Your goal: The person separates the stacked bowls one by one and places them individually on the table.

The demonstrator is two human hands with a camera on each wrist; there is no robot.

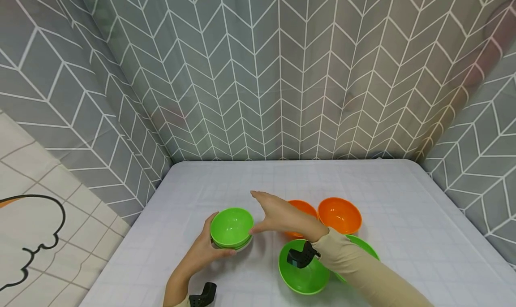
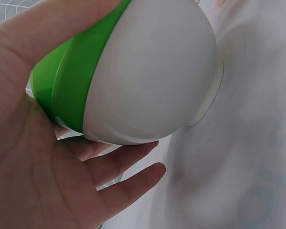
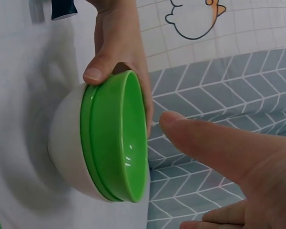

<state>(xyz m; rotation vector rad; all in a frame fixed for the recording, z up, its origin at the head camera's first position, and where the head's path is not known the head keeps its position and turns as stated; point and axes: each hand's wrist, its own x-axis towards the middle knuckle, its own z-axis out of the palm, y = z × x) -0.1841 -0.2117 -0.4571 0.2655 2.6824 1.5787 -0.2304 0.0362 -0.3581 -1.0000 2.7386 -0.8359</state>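
We log: left grip (image 1: pixel 206 250) grasping nested green-and-white bowls (image 1: pixel 232 227) | right grip (image 1: pixel 279 214) released, beside them | table (image 1: pixel 181 195): two orange bowls (image 1: pixel 340 216), two green bowls (image 1: pixel 304 279) | faint bluish marks (image 2: pixel 255 206), illegible

Grey chevron-patterned curtain (image 1: pixel 262 74) behind a white-covered table (image 1: pixel 387 186), white grid-lined sheet (image 1: pixel 86 217) (cartoon figure (image 1: pixel 28 226) and all) at left.
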